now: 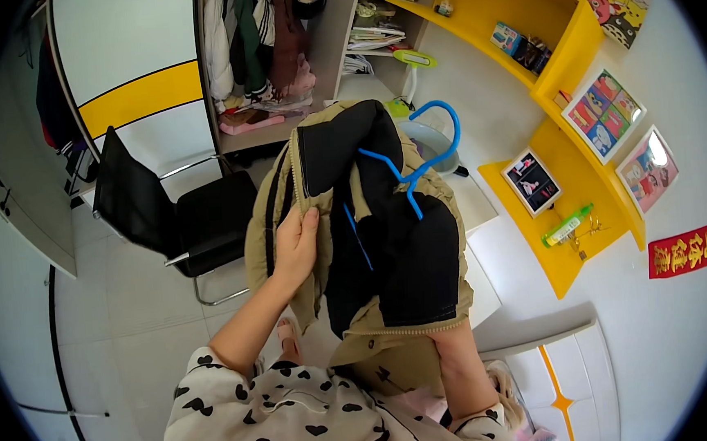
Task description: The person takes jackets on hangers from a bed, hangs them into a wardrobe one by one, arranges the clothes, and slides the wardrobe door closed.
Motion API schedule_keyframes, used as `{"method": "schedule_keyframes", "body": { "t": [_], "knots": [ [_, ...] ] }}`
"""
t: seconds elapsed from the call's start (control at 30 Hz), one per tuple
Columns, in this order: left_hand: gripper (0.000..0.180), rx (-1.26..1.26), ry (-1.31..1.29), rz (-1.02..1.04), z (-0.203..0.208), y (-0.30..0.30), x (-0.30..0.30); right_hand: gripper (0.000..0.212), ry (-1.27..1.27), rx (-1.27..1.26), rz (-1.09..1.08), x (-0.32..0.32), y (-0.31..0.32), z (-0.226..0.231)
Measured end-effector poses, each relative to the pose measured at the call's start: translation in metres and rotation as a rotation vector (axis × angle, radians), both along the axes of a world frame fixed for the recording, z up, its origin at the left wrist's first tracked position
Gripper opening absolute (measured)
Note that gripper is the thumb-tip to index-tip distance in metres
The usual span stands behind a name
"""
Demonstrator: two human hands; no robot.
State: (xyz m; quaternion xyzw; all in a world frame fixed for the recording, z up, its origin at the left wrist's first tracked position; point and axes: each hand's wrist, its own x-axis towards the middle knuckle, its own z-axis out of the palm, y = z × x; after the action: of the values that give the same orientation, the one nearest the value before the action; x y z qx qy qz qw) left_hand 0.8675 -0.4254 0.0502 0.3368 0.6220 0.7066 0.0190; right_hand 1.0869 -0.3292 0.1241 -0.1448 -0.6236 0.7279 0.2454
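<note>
A khaki zip jacket (pixel 443 271) with a black lining hangs spread in front of me, its inside facing up. My left hand (pixel 296 245) is closed on its left front edge, beside the zipper, thumb on top. My right hand is hidden under the jacket's right side; only the forearm shows, going in below the lower zipper edge. A blue clothes hanger (pixel 408 179) lies partly inside the jacket. Its hook points up and right, and parts of its arms disappear beneath the lining.
A black chair (pixel 214 214) with metal legs stands to the left. Behind is an open wardrobe (pixel 323 75) with hanging clothes. A yellow wall shelf (pixel 524 200) holding picture frames is on the right, above a white headboard (pixel 581 368). A grey bin (pixel 434 145) sits beyond the jacket.
</note>
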Motion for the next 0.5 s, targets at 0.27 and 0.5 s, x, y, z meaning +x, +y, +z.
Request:
{"method": "schedule_keyframes", "body": {
  "t": [0.27,0.5],
  "knots": [
    [0.045,0.215,-0.025,0.025,-0.014,0.034,-0.139,0.084,0.229,0.035,0.223,-0.129,0.034,-0.01],
    [0.059,0.009,0.059,0.477,-0.069,0.025,-0.357,0.082,0.203,0.073,0.218,-0.219,0.098,-0.003]
  ]
}}
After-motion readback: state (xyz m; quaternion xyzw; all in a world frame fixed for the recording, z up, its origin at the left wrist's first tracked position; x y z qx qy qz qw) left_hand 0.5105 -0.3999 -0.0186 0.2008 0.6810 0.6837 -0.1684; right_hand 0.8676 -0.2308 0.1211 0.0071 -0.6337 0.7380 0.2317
